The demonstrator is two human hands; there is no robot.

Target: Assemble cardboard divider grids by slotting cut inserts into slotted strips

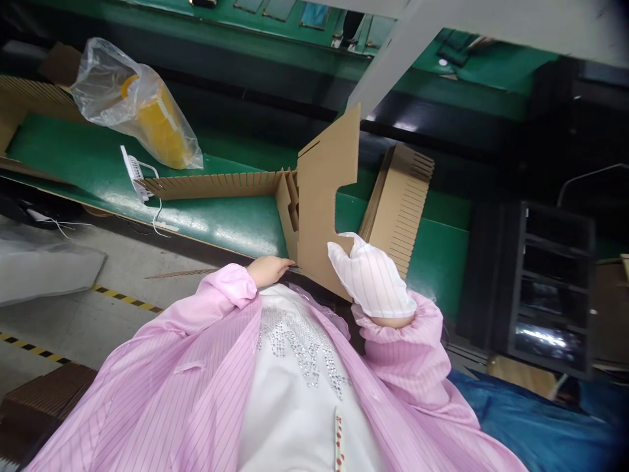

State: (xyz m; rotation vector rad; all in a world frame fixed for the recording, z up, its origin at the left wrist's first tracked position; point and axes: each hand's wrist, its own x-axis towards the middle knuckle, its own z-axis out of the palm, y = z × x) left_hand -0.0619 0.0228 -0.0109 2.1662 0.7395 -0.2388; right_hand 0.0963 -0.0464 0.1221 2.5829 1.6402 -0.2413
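My right hand [371,278], in a white striped glove, grips a flat brown cardboard sheet [322,203] by its near edge, beside a square notch. The sheet stands tilted upright over the green bench. My bare left hand [269,270] is at the bench's front edge, its fingers drawn together at the lower corner of a cardboard divider [287,213]. Several notched pieces of that divider stand against the sheet's left side. From there a long slotted cardboard strip [216,185] runs leftward. The fingertips of my left hand are partly hidden.
A stack of slotted cardboard strips [400,196] leans at right on the green bench [236,219]. Toward the left are a small white fan [135,174] with a cord and a yellow roll [162,124] in clear plastic. Black trays [553,288] stand far right; a white post [398,52] rises behind.
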